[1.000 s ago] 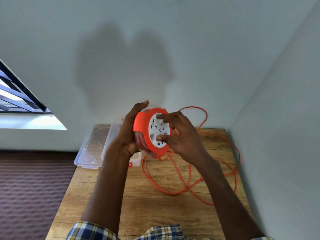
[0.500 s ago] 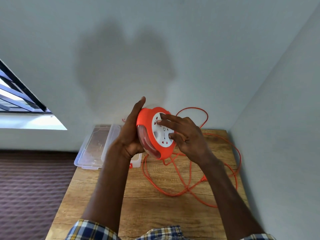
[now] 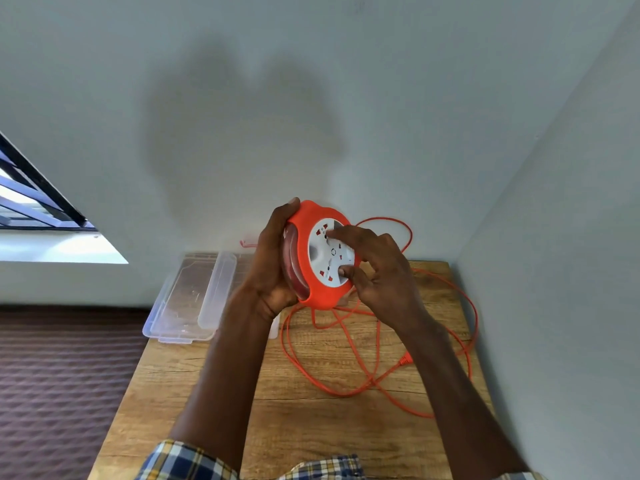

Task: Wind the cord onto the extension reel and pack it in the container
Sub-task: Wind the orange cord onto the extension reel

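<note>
Holding the orange extension reel (image 3: 320,258) up above the wooden table (image 3: 214,403), we are gripping its rim and back with our left hand (image 3: 273,268), fingers curled round the housing. Our right hand (image 3: 377,271) is resting on the white socket face, index finger and thumb pressed against it, the other fingers loosely bent, as though we are turning the hub to draw cord in. How much is sitting on the drum we cannot tell, since the clear side panel is only showing a reddish blur. Most of the orange cord (image 3: 346,358) is lying in loose loops on the table below and to the right of the reel, its plug (image 3: 406,359) showing beside our right forearm, so we are judging the winding barely under way. The clear plastic container (image 3: 187,299) is waiting at the table's far left corner, partly hidden behind our left wrist, with nothing visibly packed in it.
</note>
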Available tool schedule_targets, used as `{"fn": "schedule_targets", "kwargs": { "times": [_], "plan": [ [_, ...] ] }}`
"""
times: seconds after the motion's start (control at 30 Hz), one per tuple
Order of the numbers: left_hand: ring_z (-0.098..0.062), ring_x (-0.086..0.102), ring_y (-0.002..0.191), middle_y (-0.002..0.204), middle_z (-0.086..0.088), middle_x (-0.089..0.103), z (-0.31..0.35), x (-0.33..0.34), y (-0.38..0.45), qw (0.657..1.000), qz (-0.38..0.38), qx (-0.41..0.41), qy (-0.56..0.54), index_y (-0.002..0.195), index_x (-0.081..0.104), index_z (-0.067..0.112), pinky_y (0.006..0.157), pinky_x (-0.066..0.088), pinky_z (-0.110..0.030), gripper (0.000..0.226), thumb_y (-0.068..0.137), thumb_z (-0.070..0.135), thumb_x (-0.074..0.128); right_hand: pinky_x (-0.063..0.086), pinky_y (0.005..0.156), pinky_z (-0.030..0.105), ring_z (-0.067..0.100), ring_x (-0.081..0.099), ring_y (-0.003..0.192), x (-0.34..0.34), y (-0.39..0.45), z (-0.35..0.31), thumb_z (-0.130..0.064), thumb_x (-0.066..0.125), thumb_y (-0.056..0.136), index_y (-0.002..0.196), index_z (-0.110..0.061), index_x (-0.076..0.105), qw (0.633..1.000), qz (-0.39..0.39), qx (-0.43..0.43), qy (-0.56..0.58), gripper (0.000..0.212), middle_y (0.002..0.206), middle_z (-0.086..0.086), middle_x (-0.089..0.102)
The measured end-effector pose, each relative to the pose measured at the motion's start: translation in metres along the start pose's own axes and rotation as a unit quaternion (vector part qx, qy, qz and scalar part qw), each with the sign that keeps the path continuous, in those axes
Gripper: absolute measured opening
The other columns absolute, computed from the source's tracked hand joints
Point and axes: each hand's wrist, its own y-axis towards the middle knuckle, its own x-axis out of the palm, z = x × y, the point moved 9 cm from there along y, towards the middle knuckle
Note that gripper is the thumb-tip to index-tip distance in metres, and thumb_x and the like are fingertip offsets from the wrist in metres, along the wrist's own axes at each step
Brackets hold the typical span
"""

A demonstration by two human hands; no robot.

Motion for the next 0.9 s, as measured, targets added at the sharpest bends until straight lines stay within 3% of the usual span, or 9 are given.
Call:
{"fn": "schedule_targets", "kwargs": {
  "times": [0.13, 0.23, 0.33, 0.4, 0.47, 0.53, 0.7, 0.8, 0.9],
  "plan": [
    [-0.03, 0.079, 0.091, 0.112, -0.015, 0.078, 0.004, 0.004, -0.002, 1.0, -0.005, 0.0, 0.01, 0.106, 0.084, 0.016, 0.079, 0.066, -0.044, 0.055, 0.091, 0.062, 0.059, 0.044, 0.085, 0.02, 0.015, 0.05, 0.116, 0.002, 0.004, -0.004, -0.013, 0.074, 0.09, 0.147, -0.041, 0.05, 1.0, -0.012, -0.007, -0.023, 0.067, 0.149, -0.015, 0.054],
    [-0.031, 0.076, 0.094, 0.116, -0.016, 0.075, 0.007, 0.001, -0.002, 1.0, 0.009, 0.008, 0.019, 0.12, 0.076, 0.013, 0.08, 0.066, -0.045, 0.058, 0.094, 0.062, 0.057, 0.045, 0.073, 0.019, 0.009, 0.05, 0.108, 0.004, 0.005, -0.001, -0.019, 0.078, 0.087, 0.142, -0.043, 0.05, 1.0, 0.0, 0.016, -0.026, 0.067, 0.138, -0.018, 0.058],
    [-0.034, 0.073, 0.103, 0.125, -0.018, 0.072, 0.009, -0.002, -0.003, 0.998, 0.017, 0.013, 0.051, 0.135, 0.067, 0.013, 0.087, 0.063, -0.047, 0.064, 0.097, 0.062, 0.053, 0.043, 0.062, 0.019, 0.007, 0.054, 0.094, 0.002, 0.002, 0.006, -0.034, 0.086, 0.079, 0.135, -0.045, 0.051, 0.997, 0.032, 0.071, -0.029, 0.067, 0.118, -0.022, 0.061],
    [-0.034, 0.073, 0.104, 0.127, -0.02, 0.072, 0.011, -0.003, -0.004, 0.998, 0.02, 0.018, 0.059, 0.135, 0.068, 0.013, 0.088, 0.062, -0.047, 0.066, 0.095, 0.063, 0.055, 0.053, 0.067, 0.027, 0.008, 0.063, 0.099, -0.001, -0.001, 0.006, -0.046, 0.089, 0.071, 0.128, -0.042, 0.055, 0.994, 0.06, 0.087, -0.007, 0.066, 0.118, -0.023, 0.068],
    [-0.037, 0.071, 0.111, 0.133, -0.022, 0.07, 0.012, -0.005, -0.004, 0.997, 0.023, 0.021, 0.065, 0.141, 0.066, 0.012, 0.094, 0.059, -0.05, 0.07, 0.096, 0.064, 0.054, 0.058, 0.072, 0.029, -0.001, 0.068, 0.1, -0.001, -0.004, 0.005, -0.063, 0.086, 0.064, 0.121, -0.039, 0.054, 0.989, 0.085, 0.118, 0.025, 0.069, 0.109, -0.028, 0.071],
    [-0.038, 0.071, 0.11, 0.13, -0.022, 0.072, 0.012, -0.007, -0.003, 0.998, 0.021, 0.024, 0.058, 0.137, 0.068, 0.01, 0.095, 0.059, -0.05, 0.068, 0.098, 0.063, 0.054, 0.06, 0.063, 0.029, -0.003, 0.069, 0.09, 0.001, -0.005, 0.0, -0.074, 0.078, 0.063, 0.117, -0.041, 0.051, 0.984, 0.099, 0.141, 0.042, 0.068, 0.097, -0.029, 0.068],
    [-0.035, 0.075, 0.101, 0.117, -0.018, 0.077, 0.016, -0.014, -0.004, 0.998, 0.015, 0.029, 0.05, 0.118, 0.08, 0.014, 0.091, 0.062, -0.049, 0.057, 0.098, 0.063, 0.057, 0.054, 0.072, 0.036, 0.008, 0.056, 0.095, 0.01, 0.002, -0.019, -0.064, 0.067, 0.086, 0.132, -0.048, 0.057, 0.998, 0.033, 0.045, 0.042, 0.05, 0.1, -0.019, 0.062],
    [-0.035, 0.076, 0.102, 0.119, -0.018, 0.077, 0.015, -0.018, -0.006, 0.998, 0.023, 0.022, 0.054, 0.12, 0.08, 0.016, 0.092, 0.061, -0.051, 0.058, 0.099, 0.065, 0.055, 0.045, 0.074, 0.026, 0.009, 0.049, 0.102, 0.009, 0.006, -0.023, -0.061, 0.065, 0.09, 0.135, -0.046, 0.058, 1.0, 0.008, 0.008, -0.017, 0.048, 0.107, -0.014, 0.059],
    [-0.03, 0.076, 0.097, 0.113, -0.014, 0.078, 0.013, -0.016, -0.006, 0.999, -0.005, 0.001, 0.04, 0.117, 0.08, 0.017, 0.086, 0.063, -0.046, 0.057, 0.098, 0.065, 0.056, 0.041, 0.083, 0.019, 0.013, 0.046, 0.111, 0.002, 0.008, -0.028, -0.03, 0.071, 0.092, 0.135, -0.046, 0.059, 0.998, -0.001, -0.057, -0.041, 0.048, 0.129, -0.014, 0.054]
  ]
}}
